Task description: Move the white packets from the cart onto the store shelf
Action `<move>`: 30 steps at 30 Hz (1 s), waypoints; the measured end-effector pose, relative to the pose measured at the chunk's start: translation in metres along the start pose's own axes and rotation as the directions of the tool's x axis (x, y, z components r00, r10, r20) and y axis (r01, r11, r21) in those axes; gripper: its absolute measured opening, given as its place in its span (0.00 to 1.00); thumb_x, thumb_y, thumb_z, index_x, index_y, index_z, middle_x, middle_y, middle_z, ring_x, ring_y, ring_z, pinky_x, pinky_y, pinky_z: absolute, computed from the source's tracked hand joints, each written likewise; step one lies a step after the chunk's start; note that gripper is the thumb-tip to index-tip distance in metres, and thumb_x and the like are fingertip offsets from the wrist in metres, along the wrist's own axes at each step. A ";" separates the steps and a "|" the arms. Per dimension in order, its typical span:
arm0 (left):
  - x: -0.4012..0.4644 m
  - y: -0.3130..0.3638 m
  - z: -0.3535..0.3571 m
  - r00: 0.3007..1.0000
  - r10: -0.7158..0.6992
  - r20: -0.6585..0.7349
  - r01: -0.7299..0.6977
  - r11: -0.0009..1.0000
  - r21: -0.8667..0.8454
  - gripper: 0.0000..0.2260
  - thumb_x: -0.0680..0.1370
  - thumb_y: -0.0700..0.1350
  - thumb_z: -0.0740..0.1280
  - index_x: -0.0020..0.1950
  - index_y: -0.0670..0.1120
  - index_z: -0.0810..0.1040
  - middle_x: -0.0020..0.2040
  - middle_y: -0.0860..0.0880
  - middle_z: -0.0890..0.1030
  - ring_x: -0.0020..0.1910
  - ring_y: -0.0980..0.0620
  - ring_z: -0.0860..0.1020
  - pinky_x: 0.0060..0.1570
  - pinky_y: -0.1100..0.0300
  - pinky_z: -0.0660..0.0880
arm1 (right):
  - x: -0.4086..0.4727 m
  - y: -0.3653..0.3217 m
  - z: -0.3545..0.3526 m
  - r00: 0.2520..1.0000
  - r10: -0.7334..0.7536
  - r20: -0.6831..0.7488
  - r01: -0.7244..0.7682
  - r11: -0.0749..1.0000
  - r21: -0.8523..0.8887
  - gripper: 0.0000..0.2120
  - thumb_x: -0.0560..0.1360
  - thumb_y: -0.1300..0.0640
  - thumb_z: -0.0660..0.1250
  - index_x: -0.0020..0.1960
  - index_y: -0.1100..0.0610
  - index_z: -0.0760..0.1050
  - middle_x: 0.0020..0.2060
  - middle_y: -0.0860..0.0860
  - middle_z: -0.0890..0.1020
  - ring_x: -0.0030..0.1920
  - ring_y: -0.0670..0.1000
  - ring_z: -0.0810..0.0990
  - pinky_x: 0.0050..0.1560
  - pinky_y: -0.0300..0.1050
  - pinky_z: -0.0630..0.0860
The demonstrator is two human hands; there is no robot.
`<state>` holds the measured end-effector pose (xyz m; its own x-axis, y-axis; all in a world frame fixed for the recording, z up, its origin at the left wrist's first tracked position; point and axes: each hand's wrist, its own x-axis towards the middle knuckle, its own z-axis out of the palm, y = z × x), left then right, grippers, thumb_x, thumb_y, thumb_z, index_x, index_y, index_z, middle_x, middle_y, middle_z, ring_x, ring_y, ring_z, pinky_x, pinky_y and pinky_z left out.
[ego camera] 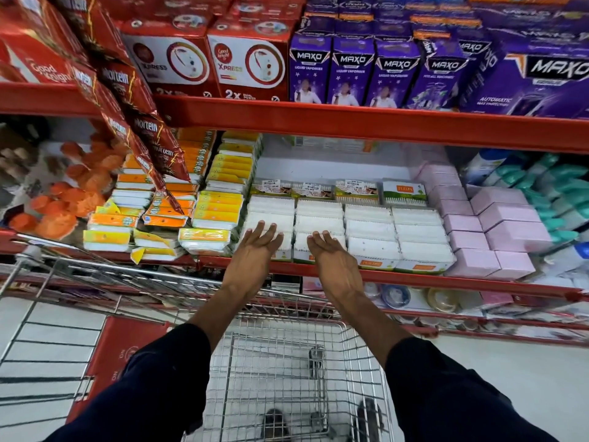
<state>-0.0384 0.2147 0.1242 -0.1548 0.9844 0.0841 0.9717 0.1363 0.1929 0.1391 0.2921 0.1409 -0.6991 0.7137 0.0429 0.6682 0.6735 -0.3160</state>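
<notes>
Reaching over the wire cart (287, 355), both hands rest flat on the white packets (366, 231) stacked along the red shelf (414, 277). Left hand (258, 247) and right hand (328, 253) have fingers (271, 231) spread, gripping nothing. More packets run right of the fingers; yellow packs (216, 205) lie left.

Free room above the white packets (347, 231), up to the red beam (366, 122) of the upper shelf; deeper, behind the small green-labelled boxes (338, 189), bare white shelf back. Blocked on the left by stacks of yellow and orange packs (220, 199) and by hanging red sachet strips (140, 122). Blocked on the right by pink boxes (497, 231). Below, the wire cart (287, 362) just beside the red shelf edge (446, 279).
</notes>
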 end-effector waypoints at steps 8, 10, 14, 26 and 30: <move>0.000 0.004 -0.001 1.000 -0.020 0.019 0.020 1.000 0.003 0.33 0.73 0.27 0.64 0.76 0.44 0.64 0.78 0.44 0.62 0.79 0.43 0.55 0.78 0.45 0.56 | 0.001 0.001 -0.003 0.998 -0.022 0.054 0.023 0.999 -0.023 0.37 0.73 0.78 0.60 0.77 0.54 0.58 0.77 0.50 0.61 0.78 0.52 0.56 0.74 0.49 0.61; 0.000 0.005 -0.002 0.999 -0.023 0.030 0.022 1.000 0.005 0.33 0.72 0.26 0.64 0.76 0.44 0.64 0.78 0.44 0.62 0.79 0.42 0.55 0.77 0.44 0.57 | 0.000 0.000 -0.003 0.998 -0.011 0.056 0.013 0.999 -0.044 0.38 0.71 0.78 0.62 0.76 0.54 0.60 0.76 0.50 0.64 0.77 0.53 0.58 0.71 0.53 0.67; 0.000 0.007 -0.004 0.999 -0.026 0.038 0.025 0.999 0.023 0.33 0.72 0.26 0.64 0.75 0.44 0.65 0.78 0.44 0.63 0.79 0.42 0.56 0.77 0.43 0.59 | 0.001 -0.003 -0.004 0.997 0.012 0.074 -0.006 0.997 -0.077 0.38 0.69 0.79 0.63 0.75 0.55 0.62 0.76 0.51 0.65 0.77 0.55 0.60 0.68 0.56 0.71; -0.008 0.019 -0.017 0.997 -0.044 0.057 0.038 0.995 0.091 0.23 0.82 0.45 0.57 0.77 0.45 0.60 0.80 0.46 0.58 0.80 0.44 0.50 0.78 0.38 0.50 | -0.003 0.000 0.009 1.000 -0.003 -0.007 0.002 0.992 -0.124 0.36 0.73 0.75 0.64 0.77 0.58 0.57 0.77 0.53 0.61 0.78 0.55 0.54 0.74 0.49 0.52; -0.017 0.027 -0.033 1.000 -0.013 0.011 0.012 0.996 0.090 0.25 0.82 0.50 0.56 0.78 0.44 0.57 0.80 0.46 0.56 0.80 0.44 0.48 0.78 0.39 0.49 | -0.010 -0.001 -0.006 0.998 -0.016 -0.066 0.010 0.995 -0.098 0.27 0.82 0.57 0.57 0.78 0.59 0.53 0.78 0.56 0.55 0.79 0.57 0.47 0.77 0.52 0.43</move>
<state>-0.0159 0.1982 0.1598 -0.1652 0.9837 0.0709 0.9819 0.1573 0.1051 0.1471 0.2853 0.1466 -0.6915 0.7139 0.1102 0.6832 0.6959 -0.2214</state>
